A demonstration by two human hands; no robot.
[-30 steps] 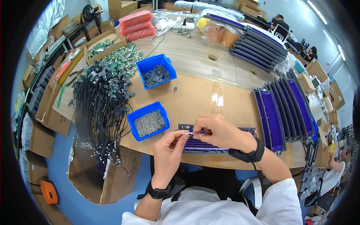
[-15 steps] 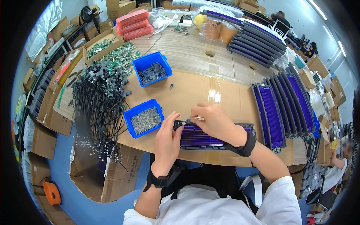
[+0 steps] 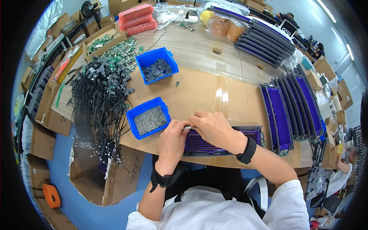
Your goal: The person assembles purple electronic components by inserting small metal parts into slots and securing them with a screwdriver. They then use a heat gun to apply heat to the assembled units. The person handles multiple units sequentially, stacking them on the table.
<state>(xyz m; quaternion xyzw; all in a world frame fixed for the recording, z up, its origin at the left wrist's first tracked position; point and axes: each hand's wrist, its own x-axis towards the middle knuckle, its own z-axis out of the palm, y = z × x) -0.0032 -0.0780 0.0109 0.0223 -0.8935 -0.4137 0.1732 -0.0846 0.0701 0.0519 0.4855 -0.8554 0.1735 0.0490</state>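
A long dark-grey panel with purple slats lies on the cardboard in front of me. At its left end, my left hand is closed, thumb and forefinger together; anything between them is too small to make out. My right hand comes over the panel, pinching thin metal tweezers whose tip meets the left fingertips. The hands cover that end of the panel. Left of them stands a blue bin of small silver screws. Behind it, another blue bin contains small grey parts.
A loose grey part lies on the cardboard sheet. Black cables with connectors and green circuit boards pile up at left. More purple-slatted panels stand at right, others stacked at the far right. An open carton sits below.
My right hand has brought the tweezers slightly down and left to my left fingertips. My left fingers have closed from a spread pose. The view has shifted a little.
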